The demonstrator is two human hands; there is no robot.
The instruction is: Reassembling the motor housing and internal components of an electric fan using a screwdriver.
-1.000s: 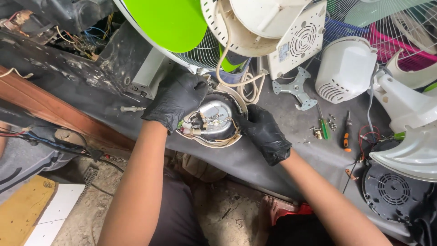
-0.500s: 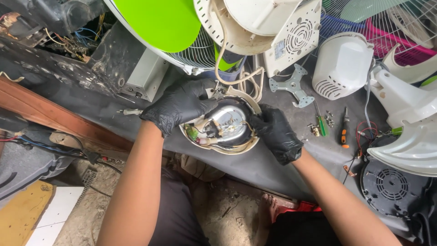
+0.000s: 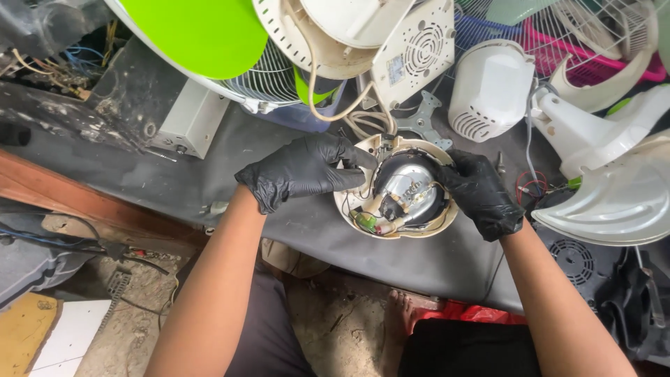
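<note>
Both my hands wear black gloves. A round cream fan motor housing (image 3: 349, 209) lies on the dark bench, with a shiny metal motor (image 3: 405, 185) and coloured wires inside. My left hand (image 3: 303, 171) rests on the housing's left rim, fingers reaching toward the motor's top. The right rim is gripped by my right hand (image 3: 478, 192), whose fingertips touch the motor's upper right. A cream cable (image 3: 314, 105) runs from the housing up into the fan parts behind.
Behind the housing lie a green fan blade (image 3: 202, 35), a wire grille (image 3: 265, 77), a white vented motor cover (image 3: 492, 87), a grey metal bracket (image 3: 422, 122) and white fan bodies (image 3: 607, 181). A dark bench edge (image 3: 391, 269) runs across; dirt floor below.
The housing and both hands sit further right in view. My left hand has slid off the top of the motor onto the left rim, exposing more of the motor.
</note>
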